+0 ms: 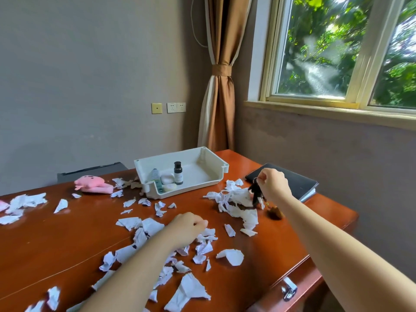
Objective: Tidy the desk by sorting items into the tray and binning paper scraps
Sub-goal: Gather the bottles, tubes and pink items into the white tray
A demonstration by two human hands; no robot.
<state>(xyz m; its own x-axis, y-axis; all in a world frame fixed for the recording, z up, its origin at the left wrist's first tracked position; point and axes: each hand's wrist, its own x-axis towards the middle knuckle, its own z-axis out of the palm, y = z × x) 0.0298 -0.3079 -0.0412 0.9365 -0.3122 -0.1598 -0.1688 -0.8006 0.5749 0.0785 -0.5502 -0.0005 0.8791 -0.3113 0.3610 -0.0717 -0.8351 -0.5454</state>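
A white tray (209,157) stands at the back of the red-brown desk (67,233); in it are a dark bottle (178,173), a clear tube (156,177) and two white round items. My right hand (273,184) pinches a black keychain bunch (255,194) by its ring and holds it just above a heap of torn paper (236,203). A small brown furry piece (275,214) hangs or lies below it. My left hand (186,228) rests with curled fingers on white paper scraps (144,226) in the desk's middle. Whether it holds any scrap is hidden.
A pink plush toy (93,184) lies left of the tray. A black notebook (290,180) sits at the desk's right back edge. Several paper scraps cover the desk, with more at the far left (22,203). A metal drawer handle (289,289) shows at the front right.
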